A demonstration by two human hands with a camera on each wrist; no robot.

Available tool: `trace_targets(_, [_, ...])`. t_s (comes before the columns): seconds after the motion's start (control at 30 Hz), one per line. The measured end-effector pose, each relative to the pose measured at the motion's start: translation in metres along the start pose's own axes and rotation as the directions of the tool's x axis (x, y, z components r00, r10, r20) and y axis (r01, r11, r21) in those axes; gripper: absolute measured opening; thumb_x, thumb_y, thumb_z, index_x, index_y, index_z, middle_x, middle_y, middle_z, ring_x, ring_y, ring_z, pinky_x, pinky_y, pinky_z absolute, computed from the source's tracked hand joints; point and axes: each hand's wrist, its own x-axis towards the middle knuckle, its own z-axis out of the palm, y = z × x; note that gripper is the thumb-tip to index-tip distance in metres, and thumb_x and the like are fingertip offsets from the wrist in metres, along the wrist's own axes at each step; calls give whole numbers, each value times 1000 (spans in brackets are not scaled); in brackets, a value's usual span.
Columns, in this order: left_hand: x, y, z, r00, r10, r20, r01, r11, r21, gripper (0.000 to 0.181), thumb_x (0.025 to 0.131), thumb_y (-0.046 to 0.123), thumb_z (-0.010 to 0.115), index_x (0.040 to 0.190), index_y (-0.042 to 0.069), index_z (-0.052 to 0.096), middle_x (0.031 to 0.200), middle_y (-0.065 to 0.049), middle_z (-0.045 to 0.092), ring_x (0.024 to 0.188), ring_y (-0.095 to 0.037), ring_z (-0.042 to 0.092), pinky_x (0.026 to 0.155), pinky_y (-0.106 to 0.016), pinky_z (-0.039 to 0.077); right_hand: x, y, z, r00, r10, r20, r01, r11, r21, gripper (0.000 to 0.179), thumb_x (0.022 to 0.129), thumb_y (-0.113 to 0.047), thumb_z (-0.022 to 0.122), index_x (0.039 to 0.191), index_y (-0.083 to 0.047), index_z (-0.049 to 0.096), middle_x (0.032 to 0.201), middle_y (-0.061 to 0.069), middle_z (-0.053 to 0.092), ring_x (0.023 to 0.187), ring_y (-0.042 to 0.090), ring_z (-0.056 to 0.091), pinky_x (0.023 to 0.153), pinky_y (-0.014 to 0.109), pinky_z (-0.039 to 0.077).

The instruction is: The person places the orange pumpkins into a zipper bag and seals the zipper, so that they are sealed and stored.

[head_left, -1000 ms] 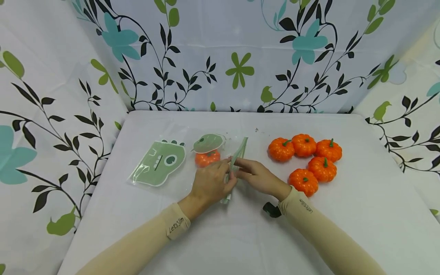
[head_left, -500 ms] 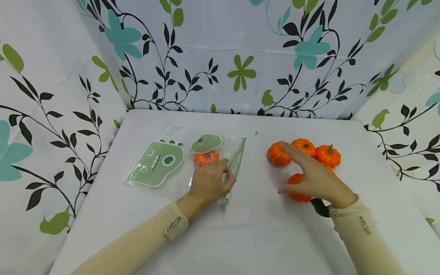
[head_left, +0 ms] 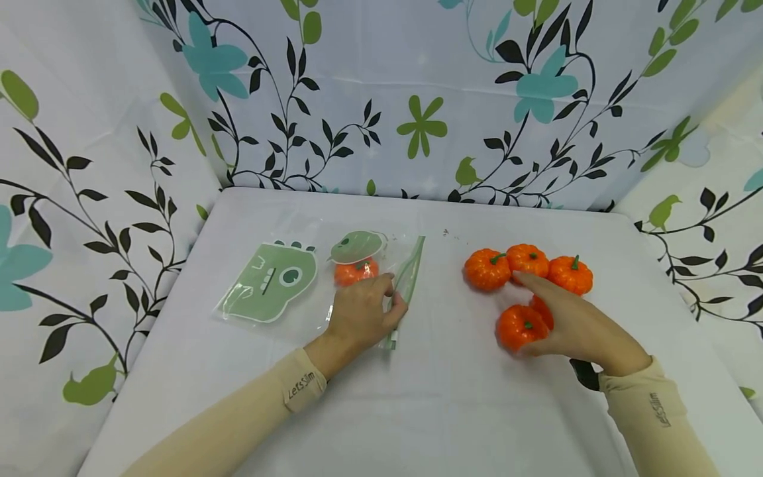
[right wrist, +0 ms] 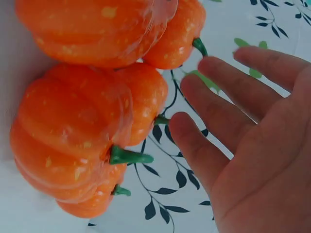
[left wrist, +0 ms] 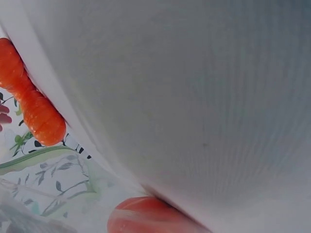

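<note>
A clear zip bag with a green sealing strip lies on the table, its mouth facing right. Inside is a small orange toy pumpkin, partly under a green printed shape. My left hand rests on the bag and pinches its edge near the mouth. On the right, several toy pumpkins lie in a cluster; my right hand is spread over the nearer ones, partly hiding one pumpkin. Its fingers look nearly straight in the right wrist view, beside a pumpkin with a green stem, not curled round it.
A green dinosaur face on clear plastic lies left of the bagged pumpkin; whether it is the same bag I cannot tell. Three pumpkins sit in a row at the back right. A patterned curtain hangs behind the white table.
My right hand has left the bag's mouth and moved right to the pumpkins, lowering over the nearer ones. The left hand has stayed at the bag, whose mouth now spreads wider.
</note>
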Motion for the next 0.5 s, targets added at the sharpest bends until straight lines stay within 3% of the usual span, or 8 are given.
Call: trace_targets(0.5, [4, -2, 5, 999, -23, 36, 23, 1000, -4, 9, 76, 16, 70, 78, 11, 63, 59, 2, 57, 45, -9, 43, 40, -23, 33, -4, 11, 5, 998, 53, 42, -49, 995, -82, 102, 58, -45, 95, 146, -14, 54, 140, 14, 58, 123, 39, 54, 94, 64, 45])
